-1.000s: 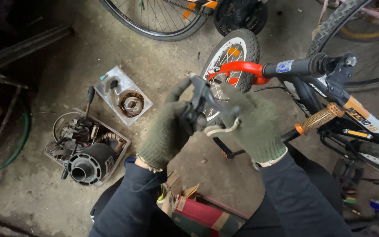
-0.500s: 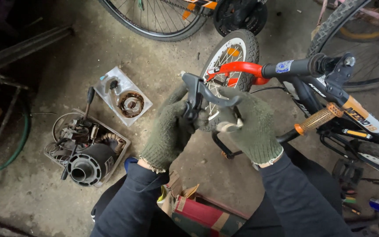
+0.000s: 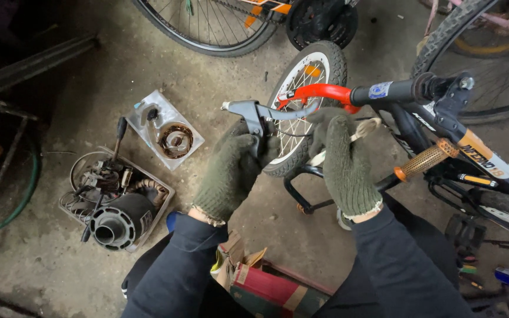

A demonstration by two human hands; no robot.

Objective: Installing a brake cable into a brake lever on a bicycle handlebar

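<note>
Red-green carton (image 3: 266, 285) between knees

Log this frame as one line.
left hand: gripping grey brake lever | right hand: at lever blade, pinching pale strip | near: small bike wheel

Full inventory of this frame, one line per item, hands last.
brake lever: 1, grey, held up at centre
small bike: 1, black frame with red fender, on its side at right
orange grip: 1, on the handlebar at right
front wheel: 1, black tyre, white rim, behind the hands
large wheel: 1, black, top edge
tray of motor parts: 1, dark, floor left
clear pack with coil: 1, floor left of centre
cardboard box: 1, red and brown, bottom centre
left hand: green glove, gripping the lever body
right hand: green glove, at the lever's blade end
</note>
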